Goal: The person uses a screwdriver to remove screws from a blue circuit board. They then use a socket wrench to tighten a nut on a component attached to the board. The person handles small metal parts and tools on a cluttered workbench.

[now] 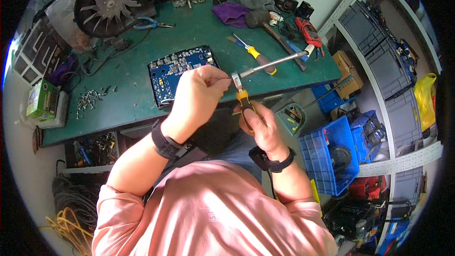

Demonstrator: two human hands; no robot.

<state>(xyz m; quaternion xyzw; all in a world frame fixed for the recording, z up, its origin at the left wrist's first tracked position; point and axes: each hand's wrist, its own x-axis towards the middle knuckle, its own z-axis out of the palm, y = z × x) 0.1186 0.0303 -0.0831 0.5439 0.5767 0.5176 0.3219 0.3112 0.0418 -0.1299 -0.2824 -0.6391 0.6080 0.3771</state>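
Observation:
My right hand (261, 122) is closed around a yellow-and-black handled tool (242, 96). A bright metal head tops its handle, and a long steel shaft (272, 64) runs off to the right from beside that head; whether the two are joined I cannot tell. Close to the head, my left hand (203, 90) is pinched, its fingertips nearly touching the metal; what they hold, if anything, is too small to make out. Partly behind my left hand, a blue circuit board (167, 73) in a dark shallow case lies on the green workbench (128, 114).
Loose screws (90, 99) lie on the bench's left. Behind the steel shaft are a screwdriver (258, 56) and a hammer (275, 33). Blue pliers (150, 23) and a purple cloth (231, 14) lie farther back. Blue crates (327, 161) and a shelf (393, 166) stand right.

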